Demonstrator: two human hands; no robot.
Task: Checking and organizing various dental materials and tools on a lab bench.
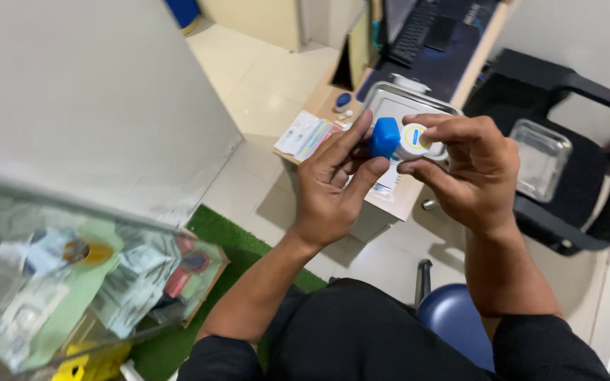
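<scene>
Left hand (333, 180) pinching blue cap (384, 137) between thumb and fingers, right hand (471, 166) gripping small white round container (415, 139) touching the cap, metal tray (404, 106) behind both hands, clear plastic bin (72, 275) well left, black chair (566, 141) right.

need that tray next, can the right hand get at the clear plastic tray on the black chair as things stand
Probably not right away: the right hand is busy holding a small white round container, though the clear plastic tray lies uncovered on the black chair just beside it.
</scene>
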